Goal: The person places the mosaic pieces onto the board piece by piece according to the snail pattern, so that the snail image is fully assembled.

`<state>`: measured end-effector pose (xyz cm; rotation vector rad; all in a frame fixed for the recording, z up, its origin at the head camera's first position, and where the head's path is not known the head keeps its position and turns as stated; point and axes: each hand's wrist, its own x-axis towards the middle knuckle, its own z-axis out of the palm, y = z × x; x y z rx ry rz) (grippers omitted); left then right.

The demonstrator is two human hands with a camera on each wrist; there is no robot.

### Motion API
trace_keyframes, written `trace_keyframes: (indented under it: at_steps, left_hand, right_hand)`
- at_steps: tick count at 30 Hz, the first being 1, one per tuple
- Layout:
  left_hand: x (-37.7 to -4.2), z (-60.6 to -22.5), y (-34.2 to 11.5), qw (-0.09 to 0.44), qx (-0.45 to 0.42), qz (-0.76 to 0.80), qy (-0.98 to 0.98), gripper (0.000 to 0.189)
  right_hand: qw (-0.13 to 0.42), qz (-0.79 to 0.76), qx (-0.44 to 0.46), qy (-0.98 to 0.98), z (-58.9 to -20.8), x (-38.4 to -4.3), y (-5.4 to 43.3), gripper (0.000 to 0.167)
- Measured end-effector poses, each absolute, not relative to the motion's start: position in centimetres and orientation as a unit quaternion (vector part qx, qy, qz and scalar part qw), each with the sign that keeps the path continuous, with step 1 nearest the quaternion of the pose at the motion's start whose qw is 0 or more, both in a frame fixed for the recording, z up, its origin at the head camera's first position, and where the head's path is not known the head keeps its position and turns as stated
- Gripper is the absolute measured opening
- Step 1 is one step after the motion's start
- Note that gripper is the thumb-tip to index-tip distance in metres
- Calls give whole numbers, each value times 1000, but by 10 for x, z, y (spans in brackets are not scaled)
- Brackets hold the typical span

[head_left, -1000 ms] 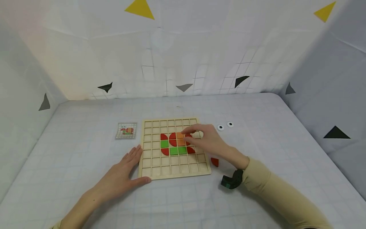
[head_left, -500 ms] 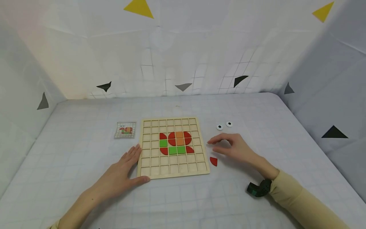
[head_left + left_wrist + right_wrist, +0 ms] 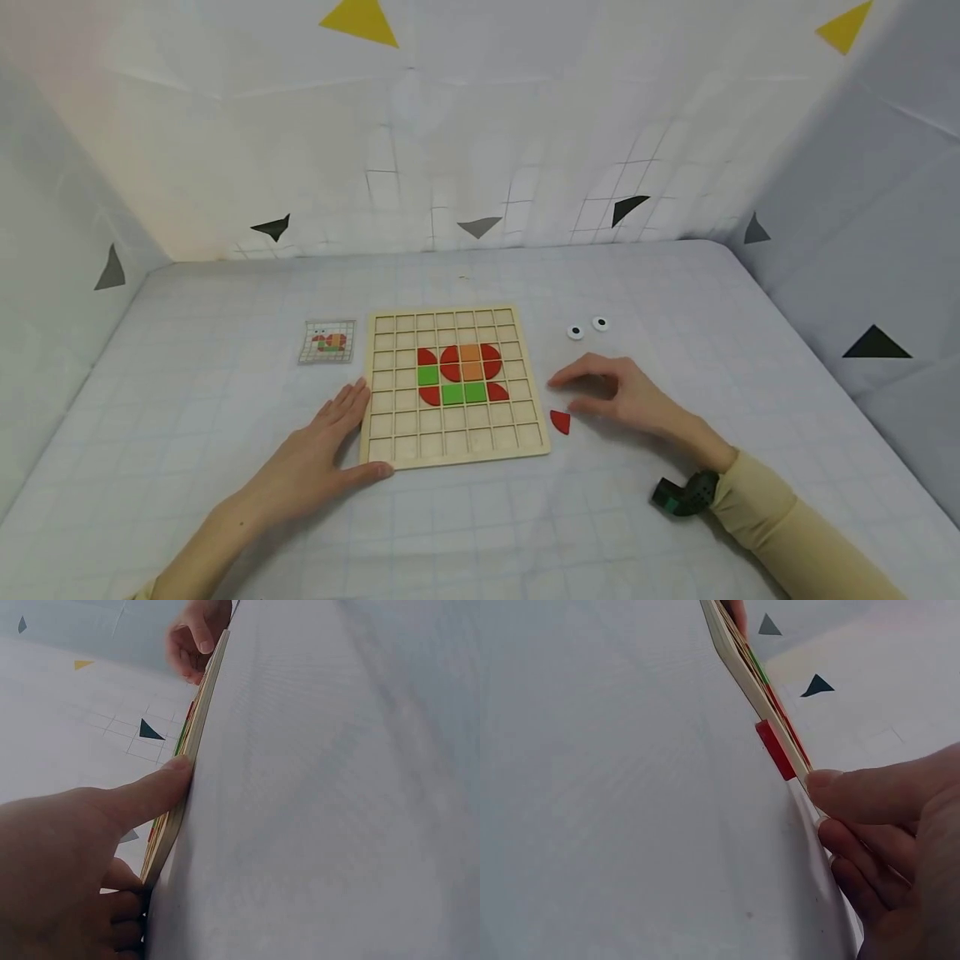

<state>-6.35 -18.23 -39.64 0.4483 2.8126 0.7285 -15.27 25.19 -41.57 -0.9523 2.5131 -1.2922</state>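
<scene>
A wooden grid board (image 3: pixel 457 319) lies on the table. Set in its cells are red quarter-round tiles (image 3: pixel 497 392), green square tiles (image 3: pixel 476 392) and orange square tiles (image 3: pixel 470 362). My left hand (image 3: pixel 318 450) rests against the board's left side, fingers straight along the edge and thumb at the near left corner. Just right of the board, my right hand (image 3: pixel 622 396) hovers low with its fingers loosely bent, holding nothing. A loose red quarter-round tile (image 3: pixel 561 422) lies by its thumb; the right wrist view shows this tile (image 3: pixel 776 750) on the table, apart from the fingers.
Two round eye pieces (image 3: pixel 575 332) lie beyond my right hand. A small pattern card (image 3: pixel 327 342) with a coloured figure on a grid lies left of the board. White cloth walls (image 3: pixel 420 150) stand behind and at both sides.
My right hand has withdrawn from the board to the right, then lowered towards the loose red tile. Red tiles at the pattern's right side are now uncovered. My left hand has stayed in place.
</scene>
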Motion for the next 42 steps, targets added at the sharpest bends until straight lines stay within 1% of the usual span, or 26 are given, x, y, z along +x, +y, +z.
trace_keyframes:
  at_steps: [5, 9, 12, 18, 24, 34, 42]
  left_hand:
    - [-64, -396, -181, 97, 154, 244, 953, 107]
    - [-65, -394, -181, 97, 154, 243, 953, 107]
    - [-65, -393, -181, 101, 152, 244, 952, 107]
    - [-64, -393, -181, 101, 151, 246, 952, 108]
    - [-64, -395, -182, 99, 153, 247, 952, 107]
    - [-63, -396, -182, 102, 149, 245, 952, 109]
    - [-63, -397, -182, 99, 151, 246, 952, 109]
  right_hand:
    - [93, -417, -350, 833, -415, -153, 254, 39]
    - [106, -405, -352, 837, -415, -152, 252, 42]
    - [103, -399, -351, 841, -416, -152, 251, 42]
    - [79, -409, -366, 832, -416, -151, 249, 37]
    - [79, -412, -359, 834, -418, -149, 246, 34]
    - [30, -429, -369, 824, -423, -148, 243, 33]
    - [14, -434, -351, 829, -413, -142, 236, 33]
